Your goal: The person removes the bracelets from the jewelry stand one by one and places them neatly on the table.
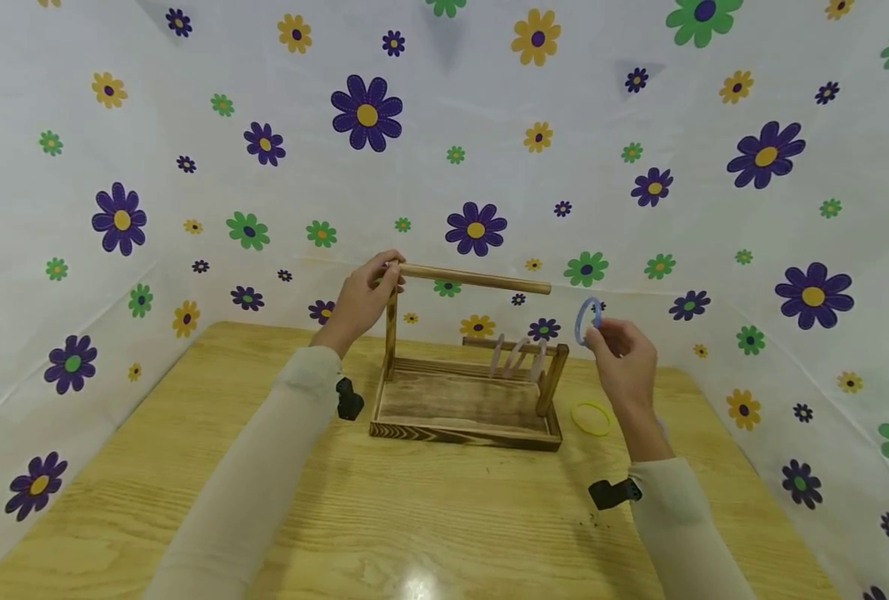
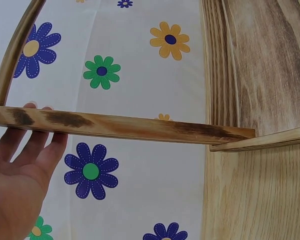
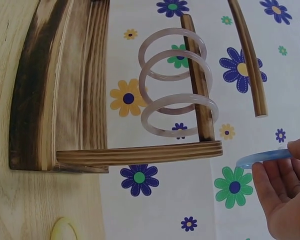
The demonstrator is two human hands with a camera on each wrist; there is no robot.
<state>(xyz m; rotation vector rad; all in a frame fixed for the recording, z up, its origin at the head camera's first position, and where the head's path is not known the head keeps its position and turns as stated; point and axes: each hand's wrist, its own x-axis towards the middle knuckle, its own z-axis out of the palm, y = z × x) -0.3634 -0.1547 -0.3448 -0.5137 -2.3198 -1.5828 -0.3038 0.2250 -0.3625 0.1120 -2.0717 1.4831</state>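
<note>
One wooden stand (image 1: 459,406), set on a wood-grained table (image 1: 429,492); tray-like base with a raised rim, scorched brown grain. Tall post (image 1: 391,337) at its left end, carrying a long upper rod (image 1: 481,280) that runs to the right and ends free. Short post (image 1: 552,383) at its right end, carrying a lower rod (image 1: 477,342) that runs to the left, likewise free at its tip. Three pale, translucent rings (image 1: 537,364), hung around the lower rod, side by side toward the short post. One blue ring (image 3: 264,157), held in the air just beyond the short post, to its right, touching neither post nor rod. One yellow ring (image 1: 591,433), lying flat on the table beside the right end of the base. One pale-blue edge (image 1: 663,427), showing past the right wrist, mostly hidden; kind cannot be told. Left hand (image 1: 363,297): closed about the top of the tall post, fingers behind the wood. Right hand (image 1: 627,362): thumb and fingers pinching the blue ring by its near edge, the rest of the hoop projecting clear. Two pale sleeves (image 1: 227,492), a black wrist device (image 1: 350,400) at each cuff. Backdrop: white sheet (image 1: 444,183) printed with purple, green and yellow flowers.
</note>
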